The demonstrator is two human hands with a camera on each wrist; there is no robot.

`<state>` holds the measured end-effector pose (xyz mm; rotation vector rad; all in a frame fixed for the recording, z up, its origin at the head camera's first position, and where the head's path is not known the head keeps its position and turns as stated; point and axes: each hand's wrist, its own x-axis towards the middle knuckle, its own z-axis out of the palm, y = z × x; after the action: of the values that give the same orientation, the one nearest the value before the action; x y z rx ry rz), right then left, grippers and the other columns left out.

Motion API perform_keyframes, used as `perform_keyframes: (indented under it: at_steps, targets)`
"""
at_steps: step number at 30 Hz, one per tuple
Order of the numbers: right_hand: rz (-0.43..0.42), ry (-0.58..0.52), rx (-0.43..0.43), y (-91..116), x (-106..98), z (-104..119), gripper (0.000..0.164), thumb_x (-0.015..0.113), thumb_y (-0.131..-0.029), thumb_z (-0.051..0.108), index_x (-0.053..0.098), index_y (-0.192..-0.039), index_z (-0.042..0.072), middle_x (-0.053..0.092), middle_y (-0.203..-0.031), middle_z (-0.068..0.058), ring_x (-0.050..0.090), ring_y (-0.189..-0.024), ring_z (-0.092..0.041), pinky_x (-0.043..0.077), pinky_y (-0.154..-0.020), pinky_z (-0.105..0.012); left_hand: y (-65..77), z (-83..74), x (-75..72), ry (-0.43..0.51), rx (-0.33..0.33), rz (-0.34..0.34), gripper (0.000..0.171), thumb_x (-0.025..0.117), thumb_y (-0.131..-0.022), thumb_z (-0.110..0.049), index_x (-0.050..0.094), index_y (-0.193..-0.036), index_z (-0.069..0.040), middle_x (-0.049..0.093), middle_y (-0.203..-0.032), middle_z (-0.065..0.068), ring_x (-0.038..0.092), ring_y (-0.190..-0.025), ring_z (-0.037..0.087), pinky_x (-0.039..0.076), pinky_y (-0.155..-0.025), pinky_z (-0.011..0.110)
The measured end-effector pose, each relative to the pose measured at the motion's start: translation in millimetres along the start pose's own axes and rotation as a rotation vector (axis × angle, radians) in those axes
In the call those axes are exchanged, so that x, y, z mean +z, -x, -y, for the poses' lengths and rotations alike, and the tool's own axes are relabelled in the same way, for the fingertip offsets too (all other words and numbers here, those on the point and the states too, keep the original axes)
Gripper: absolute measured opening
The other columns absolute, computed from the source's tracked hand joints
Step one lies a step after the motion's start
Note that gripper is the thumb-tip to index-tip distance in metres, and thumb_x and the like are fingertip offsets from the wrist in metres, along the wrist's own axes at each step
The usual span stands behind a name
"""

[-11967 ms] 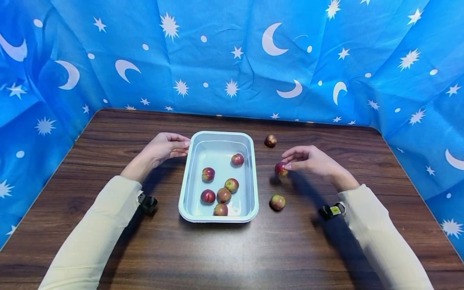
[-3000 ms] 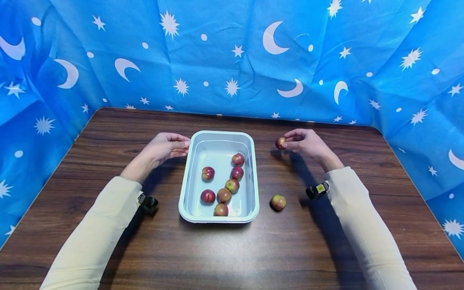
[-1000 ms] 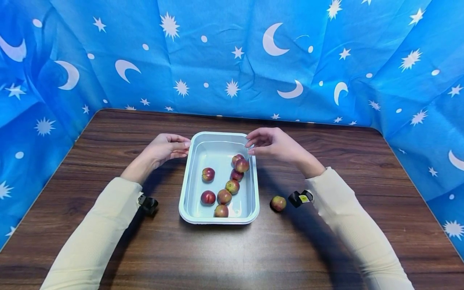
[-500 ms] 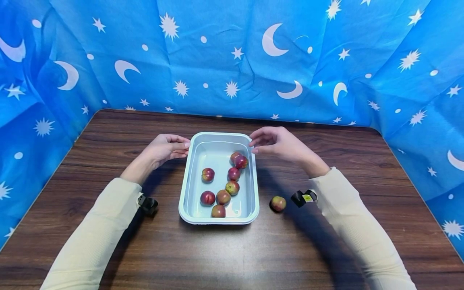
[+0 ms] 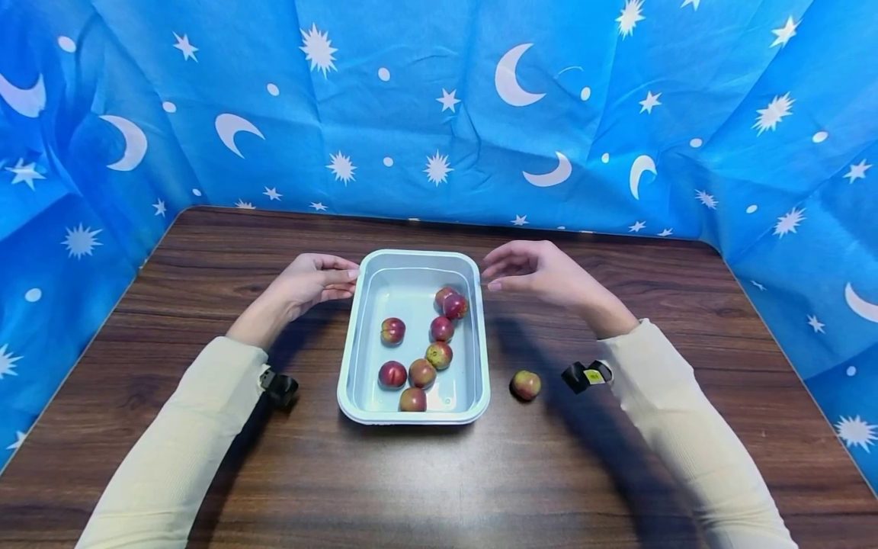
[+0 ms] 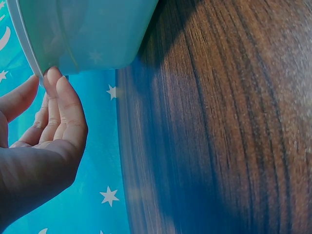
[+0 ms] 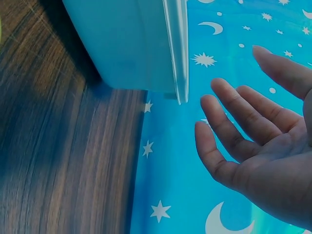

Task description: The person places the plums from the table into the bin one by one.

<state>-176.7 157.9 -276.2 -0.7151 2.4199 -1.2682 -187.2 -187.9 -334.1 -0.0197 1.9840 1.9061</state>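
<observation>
A white plastic tub [image 5: 346, 358] stands on the table with several red and yellow-green plums [image 5: 421, 373] on its floor. At its far right inside, one dark red plum [image 5: 455, 306] sits against another. My left hand [image 5: 309, 284] pinches the tub's left rim near the back corner; the left wrist view shows thumb and fingertips [image 6: 53, 80] right at the rim. Just off the right rim hovers my right hand [image 5: 531, 274], fingers loosely bent, holding nothing. In the right wrist view its palm [image 7: 273, 151] faces up, apart from the tub. One yellow-green plum [image 5: 526, 385] lies outside, right of the tub.
The dark wood-grain table [image 5: 425, 488] extends around the tub. Behind it and at both sides hangs a blue cloth [image 5: 411, 107] with white moons and stars. Each wrist carries a small black camera [image 5: 280, 386] below the sleeve cuff.
Two plums from the table's right side are now in the tub. My right hand released the latter and drew back rightward. The tub's plums shifted slightly; my left hand stayed at the rim.
</observation>
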Motion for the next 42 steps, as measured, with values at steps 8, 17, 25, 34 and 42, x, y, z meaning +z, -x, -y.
perform_keyframes:
  at_steps: [8, 17, 25, 34, 42]
  targets:
    - [-0.007, 0.003, -0.003, 6, -3, -6, 0.034, 0.066, -0.085, 0.014, 0.057, -0.115, 0.003, 0.064, -0.104, -0.015, 0.061, -0.095, -0.019, 0.050, -0.082, -0.031, 1.5, -2.1, 0.3, -0.016, -0.001, 0.003, 0.034, 0.054, -0.092, -0.005, 0.045, -0.118, 0.015, 0.063, -0.079, 0.001, 0.062, -0.072, 0.010, 0.054, -0.078, 0.027]
    - [0.000, 0.001, 0.022, 15, -3, -19, 0.032, 0.067, -0.085, 0.015, 0.058, -0.113, 0.002, 0.065, -0.102, -0.012, 0.061, -0.094, -0.020, 0.052, -0.078, -0.027, 1.5, -2.2, -0.3, -0.018, -0.006, -0.001, 0.033, 0.054, -0.092, -0.006, 0.046, -0.117, 0.014, 0.063, -0.080, 0.001, 0.062, -0.072, 0.010, 0.052, -0.082, 0.030]
    - [0.045, -0.025, 0.020, 24, 1, -35, 0.032, 0.067, -0.084, 0.010, 0.057, -0.112, 0.000, 0.063, -0.102, -0.018, 0.060, -0.092, -0.022, 0.052, -0.076, -0.027, 1.5, -1.7, 0.0, -0.018, -0.001, -0.005, 0.030, 0.055, -0.091, -0.006, 0.048, -0.115, 0.011, 0.063, -0.081, 0.002, 0.062, -0.072, 0.011, 0.052, -0.082, 0.031]
    - [0.097, -0.076, 0.067, 43, 8, -58, 0.035, 0.066, -0.083, 0.005, 0.054, -0.112, -0.009, 0.062, -0.102, -0.023, 0.061, -0.090, -0.022, 0.051, -0.075, -0.025, 1.8, -2.1, 0.6, -0.028, -0.011, -0.007, 0.033, 0.054, -0.092, -0.006, 0.046, -0.118, 0.013, 0.063, -0.080, 0.001, 0.062, -0.072, 0.010, 0.052, -0.083, 0.031]
    - [0.149, -0.126, 0.106, 59, 15, -76, 0.037, 0.065, -0.084, 0.006, 0.052, -0.114, -0.012, 0.061, -0.102, -0.024, 0.062, -0.088, -0.021, 0.051, -0.075, -0.023, -0.1, -0.6, 0.5, -0.026, -0.015, -0.012, 0.030, 0.053, -0.092, -0.005, 0.047, -0.117, 0.011, 0.063, -0.081, 0.001, 0.062, -0.072, 0.011, 0.052, -0.082, 0.031]
